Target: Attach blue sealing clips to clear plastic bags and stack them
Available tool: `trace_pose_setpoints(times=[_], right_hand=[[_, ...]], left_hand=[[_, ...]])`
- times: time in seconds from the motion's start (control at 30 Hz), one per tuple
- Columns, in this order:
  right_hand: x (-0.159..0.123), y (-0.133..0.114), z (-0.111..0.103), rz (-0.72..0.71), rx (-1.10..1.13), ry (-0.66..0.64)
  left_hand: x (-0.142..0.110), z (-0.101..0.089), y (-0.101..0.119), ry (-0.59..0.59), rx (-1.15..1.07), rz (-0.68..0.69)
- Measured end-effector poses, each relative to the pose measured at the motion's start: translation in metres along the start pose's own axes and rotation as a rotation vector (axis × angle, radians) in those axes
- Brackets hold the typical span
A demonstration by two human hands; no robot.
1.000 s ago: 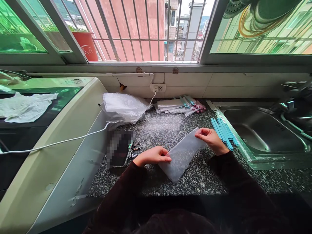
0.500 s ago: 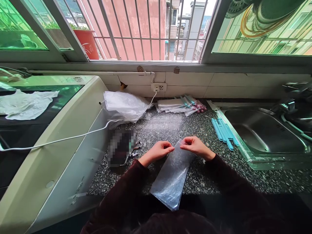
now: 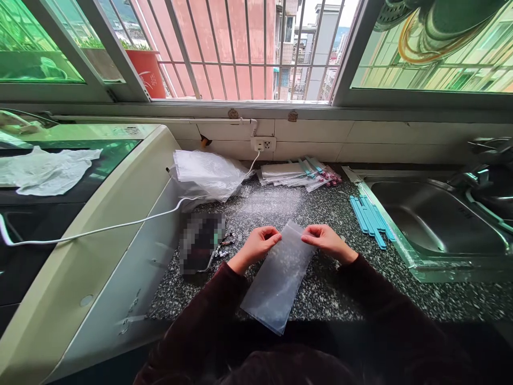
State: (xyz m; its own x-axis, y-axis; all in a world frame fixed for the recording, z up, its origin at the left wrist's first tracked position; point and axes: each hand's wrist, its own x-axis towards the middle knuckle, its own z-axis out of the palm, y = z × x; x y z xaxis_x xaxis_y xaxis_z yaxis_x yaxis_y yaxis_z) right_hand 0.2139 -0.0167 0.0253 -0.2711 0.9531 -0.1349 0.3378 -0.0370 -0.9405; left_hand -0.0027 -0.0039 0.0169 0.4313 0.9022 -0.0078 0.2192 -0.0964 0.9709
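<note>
Over the front edge of the speckled granite countertop (image 3: 328,302), a person's two hands hold a translucent plastic bag (image 3: 276,280) aslant, its narrow top end pointing toward the window and its bottom corner reaching past that front edge in view; the left hand (image 3: 258,247) has thumb and forefinger pinched together at the bag's left edge near the top; the right hand (image 3: 327,241) pinches the right edge at about the same height, thumb laid over the plastic, the other fingers curled behind, so that how they rest cannot be told.

Left of the left hand, near the countertop's left edge, lies a dark phone (image 3: 203,243), partly pixelated; at the back left corner a heap of clear plastic bags (image 3: 212,174) leans near the pale appliance (image 3: 120,214), with a white cable (image 3: 132,225) running just in front; along the back edge, right of the wall socket (image 3: 263,144), lie fanned bags with blue and pink strips (image 3: 298,174); loose light-blue strips (image 3: 368,216) lie in a bunch against the left rim of the steel sink (image 3: 425,214).
</note>
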Motion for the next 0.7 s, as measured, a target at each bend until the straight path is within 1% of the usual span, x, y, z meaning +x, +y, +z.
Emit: trace_pose_setpoints(times=[0.13, 0.2, 0.27, 0.43, 0.57, 0.7], right_hand=[[0.0, 0.002, -0.002, -0.037, 0.03, 0.08], [0.0, 0.003, -0.002, -0.066, 0.038, 0.125], [0.0, 0.004, -0.001, -0.088, 0.033, 0.149], [0.0, 0.003, 0.001, -0.103, 0.014, 0.124], [-0.001, 0.004, 0.006, -0.096, -0.025, 0.071], [-0.002, 0.006, 0.01, -0.098, -0.054, 0.063]], left_hand=[[-0.001, -0.003, 0.004, 0.088, -0.061, 0.009], [-0.001, -0.003, 0.005, 0.099, -0.07, 0.014], [-0.002, -0.003, 0.005, 0.084, -0.072, 0.013], [-0.001, -0.003, 0.004, 0.04, -0.064, -0.004], [0.0, -0.003, 0.003, 0.042, -0.06, -0.018], [0.0, -0.001, 0.004, 0.05, -0.068, -0.04]])
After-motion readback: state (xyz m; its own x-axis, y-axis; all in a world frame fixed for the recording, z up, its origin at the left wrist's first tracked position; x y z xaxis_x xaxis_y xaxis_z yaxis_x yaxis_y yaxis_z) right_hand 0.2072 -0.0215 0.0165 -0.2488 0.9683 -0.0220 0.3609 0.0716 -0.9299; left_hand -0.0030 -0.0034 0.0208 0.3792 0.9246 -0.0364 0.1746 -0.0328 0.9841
